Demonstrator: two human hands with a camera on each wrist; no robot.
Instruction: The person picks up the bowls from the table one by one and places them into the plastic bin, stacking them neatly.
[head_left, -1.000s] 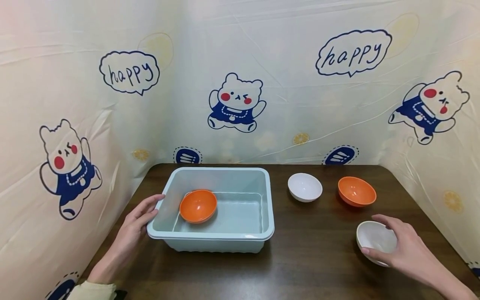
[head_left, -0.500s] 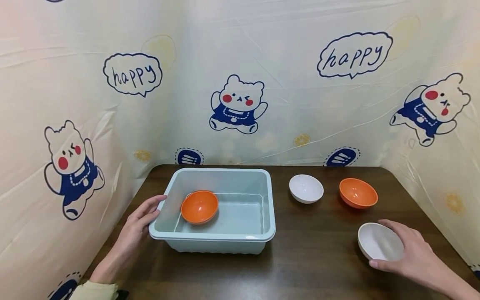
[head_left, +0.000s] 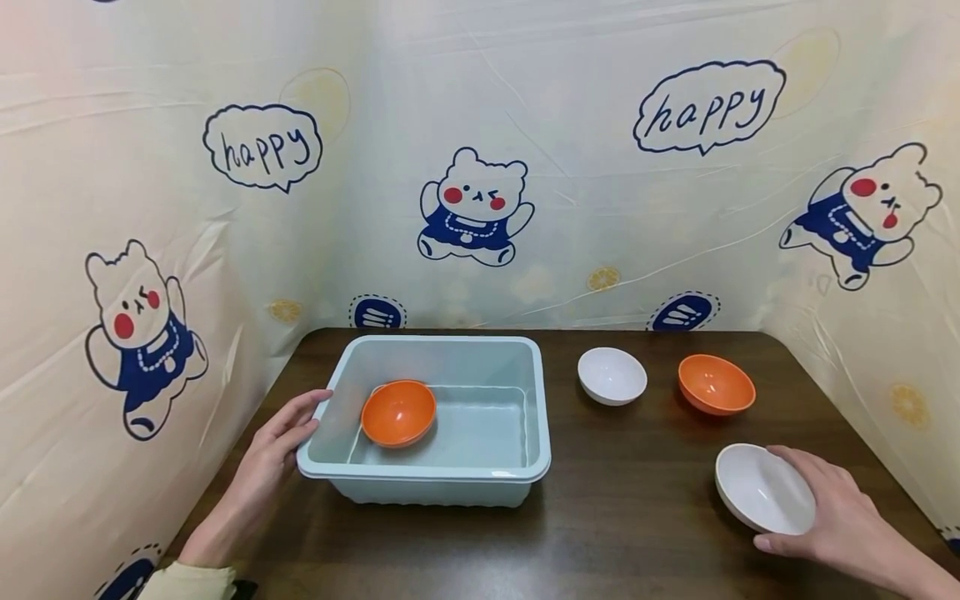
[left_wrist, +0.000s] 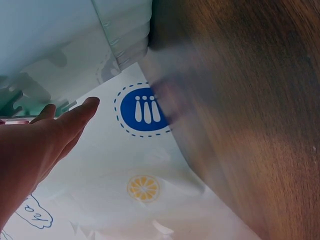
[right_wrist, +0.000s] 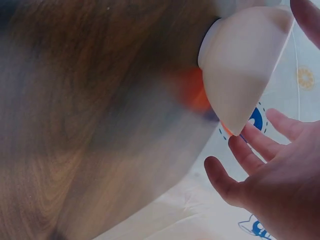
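Three views: one head camera, one camera on each wrist.

The head camera looks forward and down from the near edge of the table (head_left: 637,517), taking in the whole tabletop, the tub (head_left: 427,475), both hands and the printed backdrop (head_left: 480,125). The left wrist camera sits very close beneath the left hand (left_wrist: 35,150), facing along the palm toward the tub's (left_wrist: 65,45) outer wall and the table edge (left_wrist: 240,125). The right wrist camera sits equally close behind the right hand (right_wrist: 280,190), facing the tilted white bowl (right_wrist: 240,75). Each wrist view shares its hand and adjacent item with the head view (head_left: 840,517).
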